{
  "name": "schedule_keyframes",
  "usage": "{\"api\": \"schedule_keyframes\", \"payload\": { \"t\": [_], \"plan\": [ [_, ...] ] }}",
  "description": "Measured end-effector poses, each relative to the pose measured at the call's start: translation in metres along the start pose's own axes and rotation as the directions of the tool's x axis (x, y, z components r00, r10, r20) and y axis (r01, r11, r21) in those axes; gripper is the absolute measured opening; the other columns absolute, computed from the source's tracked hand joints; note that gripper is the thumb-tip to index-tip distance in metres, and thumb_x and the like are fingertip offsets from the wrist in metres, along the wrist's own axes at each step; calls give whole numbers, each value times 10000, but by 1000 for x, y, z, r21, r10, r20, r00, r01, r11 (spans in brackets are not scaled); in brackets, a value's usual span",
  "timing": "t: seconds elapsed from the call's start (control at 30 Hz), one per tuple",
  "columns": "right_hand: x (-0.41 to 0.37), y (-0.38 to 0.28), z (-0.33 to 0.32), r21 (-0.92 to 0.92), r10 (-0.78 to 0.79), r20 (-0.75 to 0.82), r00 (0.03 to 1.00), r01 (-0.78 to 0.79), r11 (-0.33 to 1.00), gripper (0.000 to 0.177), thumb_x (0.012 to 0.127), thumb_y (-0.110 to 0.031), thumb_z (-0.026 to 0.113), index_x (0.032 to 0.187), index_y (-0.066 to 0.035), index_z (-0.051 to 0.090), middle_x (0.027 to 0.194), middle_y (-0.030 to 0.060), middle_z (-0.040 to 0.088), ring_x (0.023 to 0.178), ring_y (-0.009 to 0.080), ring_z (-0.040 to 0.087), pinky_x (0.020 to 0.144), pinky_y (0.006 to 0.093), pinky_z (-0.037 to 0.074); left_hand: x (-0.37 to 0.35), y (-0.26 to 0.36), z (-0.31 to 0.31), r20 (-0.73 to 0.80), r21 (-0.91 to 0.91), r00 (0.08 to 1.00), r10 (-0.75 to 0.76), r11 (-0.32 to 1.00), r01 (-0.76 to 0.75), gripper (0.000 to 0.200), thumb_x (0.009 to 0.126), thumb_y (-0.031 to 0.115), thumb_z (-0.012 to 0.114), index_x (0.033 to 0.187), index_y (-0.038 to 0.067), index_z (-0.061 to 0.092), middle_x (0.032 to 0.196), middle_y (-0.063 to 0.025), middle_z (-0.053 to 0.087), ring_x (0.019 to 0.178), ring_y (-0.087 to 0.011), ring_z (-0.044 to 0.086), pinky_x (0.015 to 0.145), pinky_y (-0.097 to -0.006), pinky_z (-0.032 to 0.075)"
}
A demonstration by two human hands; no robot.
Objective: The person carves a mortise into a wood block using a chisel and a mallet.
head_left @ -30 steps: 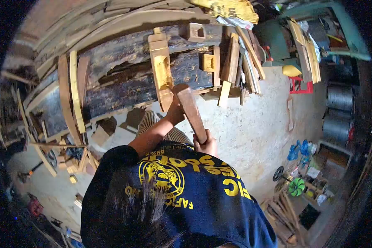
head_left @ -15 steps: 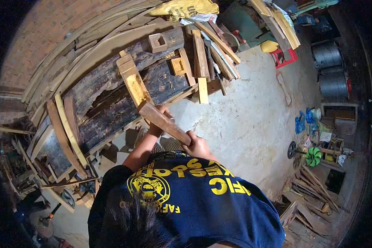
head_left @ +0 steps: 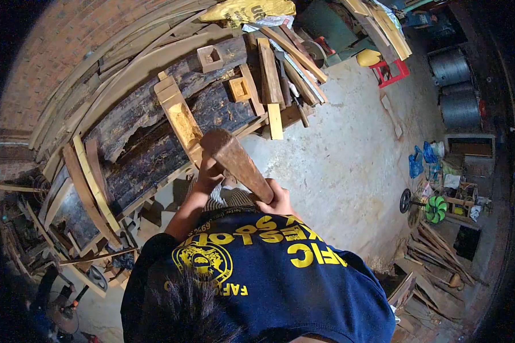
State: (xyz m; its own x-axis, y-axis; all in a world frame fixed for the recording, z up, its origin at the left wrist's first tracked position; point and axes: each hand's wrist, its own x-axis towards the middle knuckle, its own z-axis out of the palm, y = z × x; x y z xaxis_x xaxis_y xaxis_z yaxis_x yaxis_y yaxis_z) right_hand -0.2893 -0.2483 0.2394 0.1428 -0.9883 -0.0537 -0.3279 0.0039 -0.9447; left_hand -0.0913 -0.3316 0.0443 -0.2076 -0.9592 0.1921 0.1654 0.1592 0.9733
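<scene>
My right hand [head_left: 277,198] is closed around the narrow end of a wooden mallet [head_left: 243,166]. The mallet slants up and to the left, its broad worn end face turned toward me. Just behind that head, my left hand [head_left: 209,171] is curled shut near the close end of a wooden block [head_left: 177,108]. The mallet covers part of these fingers, and what they grip is hidden. Pale, freshly cut wood shows in a long hollow in the block, which lies across a dark, rough slab [head_left: 154,154].
On the slab are a small hollowed wood piece [head_left: 239,90] and a square wooden box [head_left: 210,58]. Wood strips [head_left: 267,71] and tools lie at its right end. Long boards [head_left: 114,74] line the back. Concrete floor [head_left: 337,154] spreads to the right, with a red stool [head_left: 390,73] beyond.
The mallet's head has risen toward me, so more of its end face shows. My right hand has shifted slightly right. My left hand stays by the block.
</scene>
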Motion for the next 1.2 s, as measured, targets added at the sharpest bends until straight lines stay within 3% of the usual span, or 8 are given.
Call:
{"api": "schedule_keyframes", "payload": {
  "t": [0.17, 0.2, 0.23, 0.27, 0.3, 0.47, 1.0, 1.2],
  "plan": [
    [-11, 8, 2, -2, 84, 3, 996, -84, 996, 391, 698, -140, 701, 1008, 13, 518, 795, 131, 612, 764, 148, 596, 661, 281, 464, 16, 17, -1, -158, -681, 882, -444, 696, 228, 239, 795, 100, 529, 1011, 22, 595, 964, -117, 609, 935, -258, 574, 828, -338, 440],
    [-12, 8, 1, 26, 85, 13, 996, -85, 996, 418, 713, -175, 699, 1027, 31, 517, 802, 114, 606, 764, 107, 559, 670, 268, 450, 22, 22, -5, -162, 88, 980, -114, 988, 129, 223, 786, 112, 535, 984, 32, 600, 938, -122, 609, 898, -265, 576, 787, -343, 447],
    [-11, 6, -1, 26, 85, 11, 996, -85, 996, 418, 713, -175, 699, 1027, 31, 517, 802, 114, 606, 764, 107, 559, 670, 268, 450, 30, 33, -8, 90, 775, 988, 122, 615, -146, 208, 777, 124, 540, 957, 43, 605, 911, -127, 609, 861, -272, 579, 746, -347, 455],
    [-9, 2, -4, 42, 17, 30, 999, -19, 999, 418, 713, -195, 701, 1016, 32, 521, 774, 118, 603, 737, 126, 572, 654, 277, 451, 47, 80, 3, 59, 913, 954, -293, 402, 67, 149, 757, 177, 567, 841, 56, 589, 813, -99, 593, 787, -262, 572, 674, -344, 444],
    [-7, 0, -5, 59, -51, 47, 998, 48, 997, 420, 714, -214, 702, 1004, 33, 524, 745, 122, 600, 710, 146, 586, 637, 286, 452, 37, 56, -6, -129, 259, 984, -126, 953, 156, 165, 742, 217, 588, 742, 62, 532, 712, -64, 542, 720, -223, 545, 622, -328, 419],
    [11, 3, 11, -229, -60, 66, 996, 74, 971, 393, 709, -248, 681, 1004, -55, 507, 712, 171, 600, 681, 318, 613, 604, 371, 481, 39, 59, 1, -192, 56, 971, -139, 987, 152, 169, 710, 132, 629, 698, 75, 470, 645, -30, 469, 657, -139, 482, 605, -265, 391],
    [9, 4, 10, -104, 29, 115, 993, -17, 994, 439, 667, -202, 706, 1037, -55, 521, 826, 198, 611, 803, 348, 621, 658, 364, 486, 14, 34, -15, -61, 75, 963, -262, 961, 266, 181, 715, 151, 630, 755, 61, 478, 685, -21, 468, 678, -145, 472, 608, -279, 386],
    [-9, 11, 8, -109, 286, 53, 957, -279, 954, 410, 700, -268, 726, 1002, -63, 539, 759, 166, 618, 754, 292, 639, 641, 323, 482, 18, 30, -39, -86, 653, 992, 96, 757, -16, 174, 684, 107, 645, 808, 54, 535, 753, -85, 556, 706, -253, 561, 638, -329, 445]
  ]
}}
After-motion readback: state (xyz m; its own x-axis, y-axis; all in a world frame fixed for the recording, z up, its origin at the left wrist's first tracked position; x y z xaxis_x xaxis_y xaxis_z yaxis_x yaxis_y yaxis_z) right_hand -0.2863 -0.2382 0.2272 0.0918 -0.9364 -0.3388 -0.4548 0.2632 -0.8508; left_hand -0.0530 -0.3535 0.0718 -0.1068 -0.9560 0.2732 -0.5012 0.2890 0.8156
